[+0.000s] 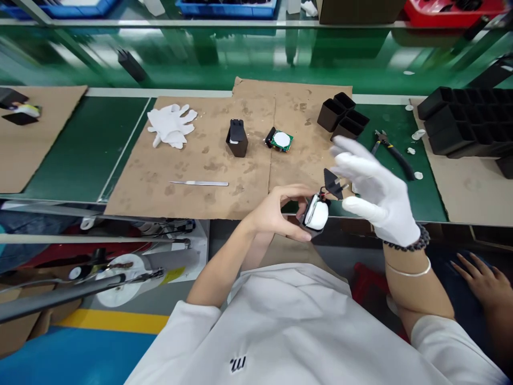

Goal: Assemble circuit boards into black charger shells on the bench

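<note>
My bare left hand grips a small black housing at the front edge of the table. A white rounded piece sits in the housing's open end. A black end cap stands off it, with thin wires between the two. My right hand, in a white glove, is to the right of the cap with its fingers spread. Whether a gloved fingertip touches the cap is hard to make out. A black box with a plug-like top and a green circuit board with a white disc lie beyond my hands.
Cardboard covers the table. On it are a white glove, metal tweezers and several empty black housings. Cutting pliers lie at right, near stacked black housings. Another person's hand rests at lower right.
</note>
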Available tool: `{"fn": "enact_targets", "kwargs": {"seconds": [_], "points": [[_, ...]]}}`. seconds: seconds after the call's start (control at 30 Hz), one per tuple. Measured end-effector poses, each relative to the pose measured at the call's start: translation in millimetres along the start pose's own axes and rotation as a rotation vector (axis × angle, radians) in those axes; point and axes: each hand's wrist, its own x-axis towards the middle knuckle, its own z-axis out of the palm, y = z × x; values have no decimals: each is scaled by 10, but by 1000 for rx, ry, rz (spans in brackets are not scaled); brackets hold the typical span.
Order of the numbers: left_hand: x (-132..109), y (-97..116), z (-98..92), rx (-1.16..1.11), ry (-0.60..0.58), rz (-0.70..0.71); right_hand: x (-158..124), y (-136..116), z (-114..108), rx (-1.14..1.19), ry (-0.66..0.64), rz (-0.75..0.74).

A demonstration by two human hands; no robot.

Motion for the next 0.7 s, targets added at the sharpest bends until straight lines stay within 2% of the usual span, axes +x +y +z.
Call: {"fn": "enact_targets", "kwargs": {"seconds": [0.07,0.1,0.17,0.23,0.33,0.43,0.5,0.57,0.7], "points": [[-14,-7,18,-145,-108,-46,80,34,-43,124,-182,81],[-25,-5,37,-216,-147,-66,105,40,-49,169,-218,101],[-51,8,76,-313,-199,-101,128,30,-36,211,-190,95],[-77,29,103,-328,-191,-112,125,-1,-6,227,-125,93],[-105,67,124,-183,-71,-73,96,-44,21,279,-64,193],[-116,81,177,49,136,-22,57,-59,28,181,27,310],[-99,63,244,220,312,28,29,-64,45,-32,117,317],[-48,21,320,387,461,82,10,-72,86,-297,180,258],[142,-105,437,575,614,126,27,-42,189,-722,252,88]]}}
